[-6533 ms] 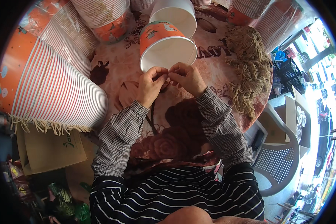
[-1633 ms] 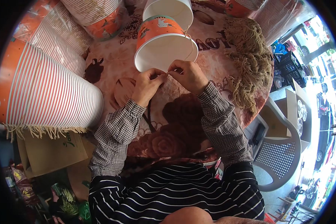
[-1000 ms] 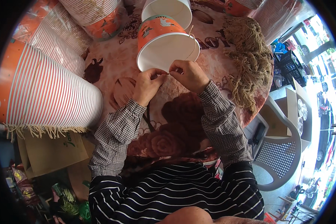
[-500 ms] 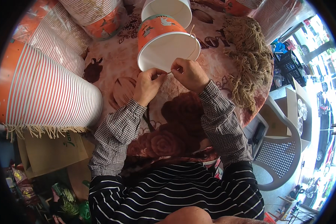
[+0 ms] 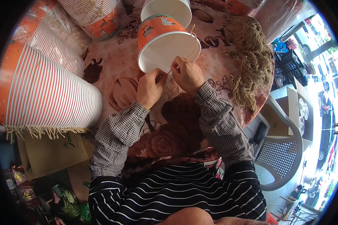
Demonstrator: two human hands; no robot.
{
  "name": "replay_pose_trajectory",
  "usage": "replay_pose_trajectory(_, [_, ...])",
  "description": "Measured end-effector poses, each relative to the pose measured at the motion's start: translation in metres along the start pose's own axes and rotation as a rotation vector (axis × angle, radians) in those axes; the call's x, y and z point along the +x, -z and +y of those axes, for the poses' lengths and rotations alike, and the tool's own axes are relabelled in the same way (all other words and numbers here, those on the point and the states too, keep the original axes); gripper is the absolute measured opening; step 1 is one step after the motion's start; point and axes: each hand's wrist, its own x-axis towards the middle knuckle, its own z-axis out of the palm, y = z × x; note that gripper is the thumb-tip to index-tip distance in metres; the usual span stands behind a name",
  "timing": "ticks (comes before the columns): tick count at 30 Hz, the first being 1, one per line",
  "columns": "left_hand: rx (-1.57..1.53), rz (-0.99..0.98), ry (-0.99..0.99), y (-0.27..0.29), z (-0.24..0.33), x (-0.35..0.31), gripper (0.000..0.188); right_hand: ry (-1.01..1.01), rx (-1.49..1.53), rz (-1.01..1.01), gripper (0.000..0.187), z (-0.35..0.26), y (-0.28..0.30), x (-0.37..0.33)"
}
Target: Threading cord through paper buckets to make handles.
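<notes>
An orange-printed paper bucket (image 5: 157,28) lies on its side, its wide white mouth turned toward me. A beige string (image 5: 192,28) pokes out at the right of its rim, and a thin length runs down across the mouth toward my fingers. Just below the rim my left hand (image 5: 151,89) is closed, thumb and fingers pinching the string. Close beside it on the right, my right hand (image 5: 188,75) pinches the same string, fingers curled. Only a short bit of string shows between the two hands; the fingertips partly hide it.
A long stack of nested buckets (image 5: 60,86) lies at the left, with cord ends hanging below. Bagged stacks (image 5: 94,18) stand behind it. Another white-mouthed bucket (image 5: 169,11) lies beyond mine. A heap of beige strings (image 5: 248,56) covers the table's right side; a grey chair (image 5: 279,157) stands right.
Both hands have shifted slightly, the right one a little left and up, and the left has turned with its back more toward me. The bucket has moved very slightly left.
</notes>
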Motion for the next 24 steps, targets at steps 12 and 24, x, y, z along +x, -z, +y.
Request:
replay_pose_trajectory(12, [0.413, 0.105, -0.293, -0.007, 0.001, -0.005, 0.006, 0.065, -0.21, 0.013, 0.019, -0.001, -0.025, -0.003])
replay_pose_trajectory(24, [-0.055, 0.184, -0.21, 0.001, 0.01, 0.0, 0.029, 0.055, 0.06, 0.113, 0.014, 0.008, 0.006, 0.003])
